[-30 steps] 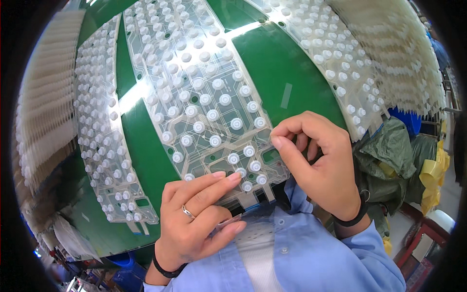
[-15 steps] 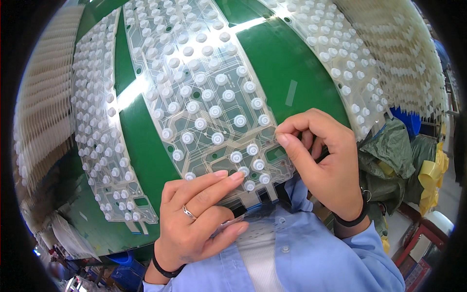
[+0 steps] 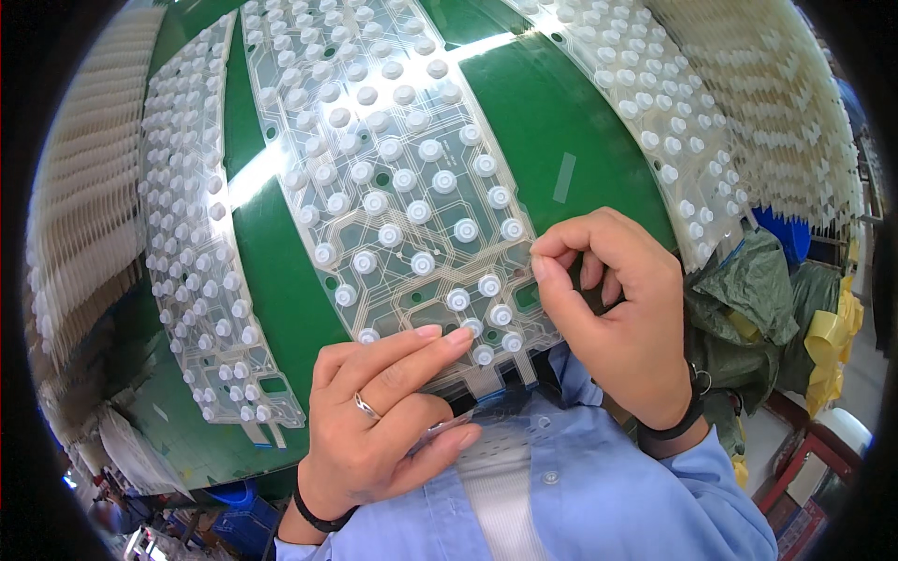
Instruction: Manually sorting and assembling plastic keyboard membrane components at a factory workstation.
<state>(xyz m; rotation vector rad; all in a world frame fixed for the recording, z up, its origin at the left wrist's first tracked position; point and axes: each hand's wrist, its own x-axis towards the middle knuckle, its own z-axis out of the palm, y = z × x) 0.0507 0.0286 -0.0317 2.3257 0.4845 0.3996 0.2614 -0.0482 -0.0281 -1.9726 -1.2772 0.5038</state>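
A clear keyboard membrane sheet [image 3: 426, 238] with white rubber domes and printed traces lies in front of me on a green table. The outstretched fingers of my left hand [image 3: 374, 411] rest on its near edge, beside the lowest domes. Between that hand's curled index finger and thumb is a bit of clear film [image 3: 443, 428], partly hidden. My right hand [image 3: 622, 304] is closed in a pinch at the sheet's right edge. Whether those fingertips grip the edge itself or some tiny piece on it is too small to tell.
Similar dome sheets lie to the left [image 3: 201, 271] and at the right [image 3: 673, 131]. Tall rows of stacked sheets [image 3: 89, 187] stand at both sides. A tape strip [image 3: 564, 178] sticks to the green table [image 3: 599, 140]. Dark green bags [image 3: 744, 290] and a yellow item [image 3: 828, 341] are at the right.
Both hands keep their grips and places. The sheets and table have shifted very slightly rightward in the view.
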